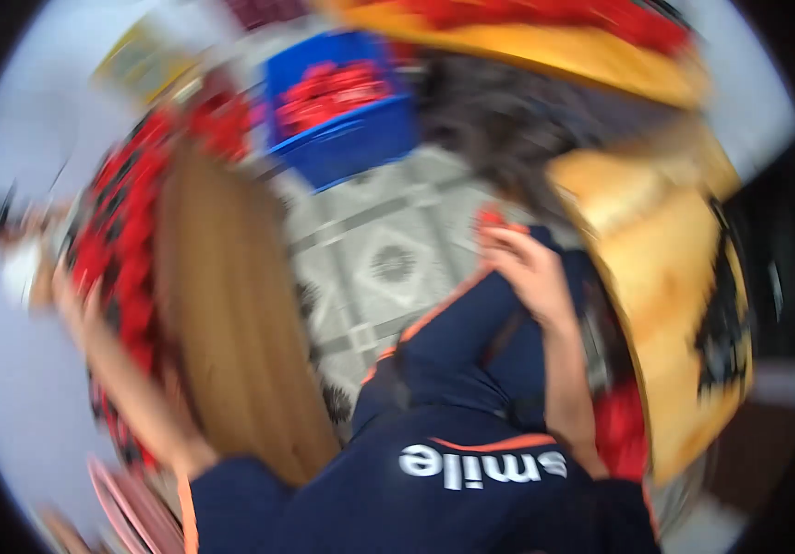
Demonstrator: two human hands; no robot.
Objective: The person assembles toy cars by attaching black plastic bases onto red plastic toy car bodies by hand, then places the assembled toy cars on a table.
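The whole picture is smeared by motion. My right hand (527, 268) is raised over my dark blue trouser leg (453, 351), its fingers curled on a small red piece (494, 220). My left hand (70, 291) reaches far to the left and lies against a red and black patterned mass (125, 231) that runs along a long brown wooden board (231, 314). Blur hides whether the left fingers grip anything.
A blue crate (347, 111) holding red things stands ahead on the grey patterned tile floor (388, 258). A large yellow-orange curved object (674, 277) fills the right side, and another yellow and red one (554, 37) lies across the top. More red material (621, 425) sits by my right elbow.
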